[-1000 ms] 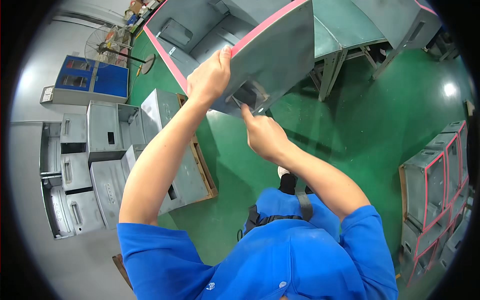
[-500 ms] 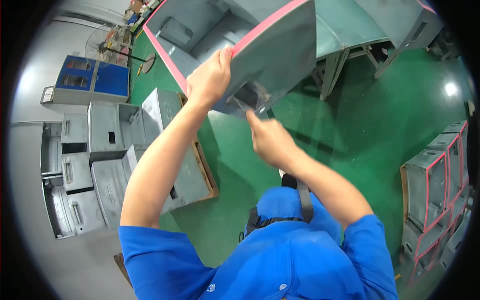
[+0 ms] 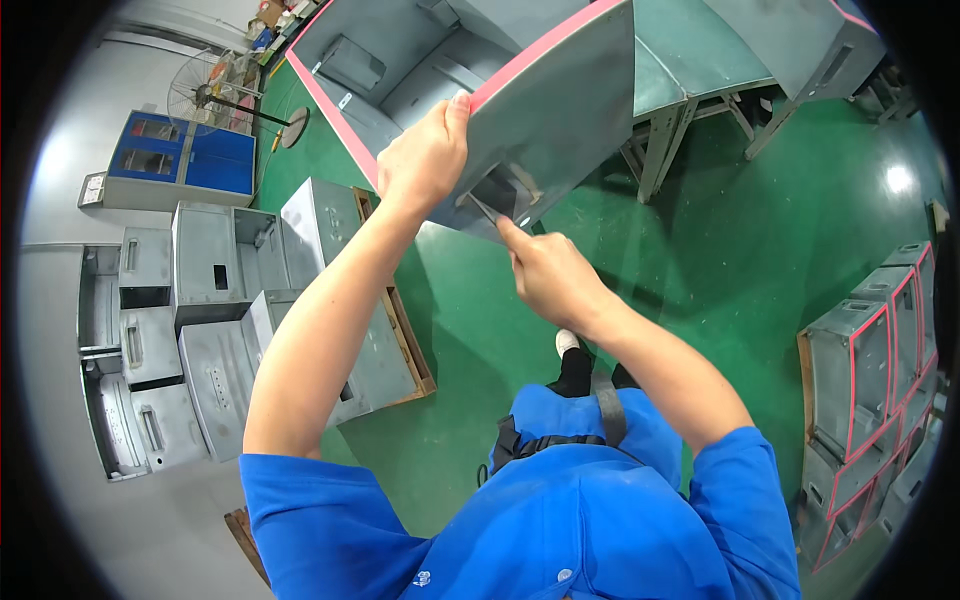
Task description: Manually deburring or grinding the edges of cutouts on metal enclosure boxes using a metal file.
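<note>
While the left hand [image 3: 425, 160] is clamped on the pink rim [image 3: 545, 50], the right hand [image 3: 560, 275], index finger forward, meets the cutout [image 3: 500, 190]; whether it pinches a thin tool, I can't tell. Best keep the rim steady and the touch light. The box [image 3: 580, 125] fills upper centre, above both hands.

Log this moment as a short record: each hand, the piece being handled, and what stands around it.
Left hand: grips the box's pink rim
Right hand: index finger extended near a dark opening; whether it holds a tool is unclear
Piece: grey box, open side showing
Left side: grey housings, blue cabinet, standing fan
Right side: pink-edged boxes
Floor: green
</note>
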Action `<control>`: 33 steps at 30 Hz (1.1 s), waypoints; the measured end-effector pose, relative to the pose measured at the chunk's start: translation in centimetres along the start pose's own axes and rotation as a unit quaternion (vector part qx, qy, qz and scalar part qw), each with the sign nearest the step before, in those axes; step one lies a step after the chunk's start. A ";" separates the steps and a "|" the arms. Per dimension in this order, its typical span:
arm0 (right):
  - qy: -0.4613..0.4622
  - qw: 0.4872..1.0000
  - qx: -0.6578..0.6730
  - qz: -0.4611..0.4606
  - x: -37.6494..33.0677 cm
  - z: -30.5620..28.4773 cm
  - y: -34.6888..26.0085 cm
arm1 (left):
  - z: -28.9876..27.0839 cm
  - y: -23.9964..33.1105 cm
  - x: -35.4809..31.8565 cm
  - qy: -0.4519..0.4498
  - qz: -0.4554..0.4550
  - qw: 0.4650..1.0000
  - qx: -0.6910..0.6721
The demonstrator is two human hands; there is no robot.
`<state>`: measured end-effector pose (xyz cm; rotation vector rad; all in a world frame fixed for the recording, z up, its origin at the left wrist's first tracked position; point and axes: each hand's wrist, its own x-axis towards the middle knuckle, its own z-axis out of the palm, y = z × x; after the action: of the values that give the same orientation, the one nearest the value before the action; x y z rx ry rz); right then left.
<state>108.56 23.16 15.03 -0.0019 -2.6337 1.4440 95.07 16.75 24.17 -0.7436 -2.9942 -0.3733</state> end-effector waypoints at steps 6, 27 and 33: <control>-0.002 0.999 0.033 0.022 1.3 -0.8 -0.6 | 0.1 -0.3 -0.4 0.005 0.017 1.000 -0.008; 0.034 0.994 0.086 0.064 3.2 -2.9 -0.8 | -0.8 0.9 0.1 -0.038 -0.008 0.999 -0.011; -0.003 0.997 0.066 0.037 1.5 -2.0 -1.2 | -0.7 0.8 -0.1 -0.041 -0.016 0.999 0.008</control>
<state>107.41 24.30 17.31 -0.0817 -2.5626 1.6428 95.52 17.17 25.01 -0.7289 -3.0842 -0.3280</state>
